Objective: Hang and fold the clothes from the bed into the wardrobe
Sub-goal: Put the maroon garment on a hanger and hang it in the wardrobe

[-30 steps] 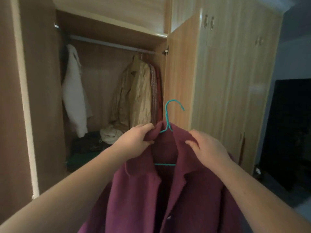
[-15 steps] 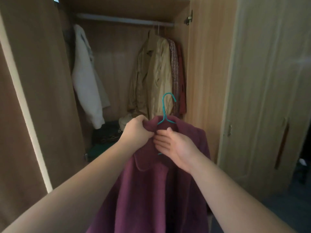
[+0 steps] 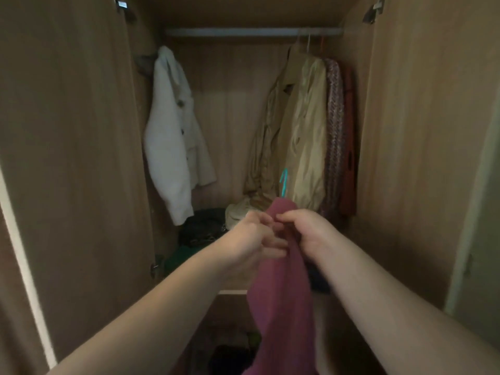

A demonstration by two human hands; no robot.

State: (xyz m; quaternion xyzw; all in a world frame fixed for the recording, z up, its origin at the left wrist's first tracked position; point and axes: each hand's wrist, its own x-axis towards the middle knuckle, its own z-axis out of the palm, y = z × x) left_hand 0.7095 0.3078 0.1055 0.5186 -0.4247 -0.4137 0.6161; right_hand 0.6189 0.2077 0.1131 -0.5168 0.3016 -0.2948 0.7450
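A maroon shirt [image 3: 281, 301] hangs edge-on from a teal hanger [image 3: 283, 184], whose hook pokes up above the collar. My left hand [image 3: 251, 239] and my right hand [image 3: 308, 228] both pinch the shirt's collar at the top, held out in front of the open wardrobe. The wardrobe rail [image 3: 251, 31] runs across the top, well above the hanger hook. The hanger's lower bar is hidden inside the shirt.
A white jacket [image 3: 173, 136] hangs at the wardrobe's left. A beige coat [image 3: 300, 136], a knitted garment [image 3: 335, 136] and a red one [image 3: 349, 147] hang at the right. Dark and green clothes [image 3: 203, 228] lie on the shelf. Open doors flank both sides.
The view has come closer to the wardrobe and centred on it. The shirt has turned edge-on, and my two hands have drawn together at the collar.
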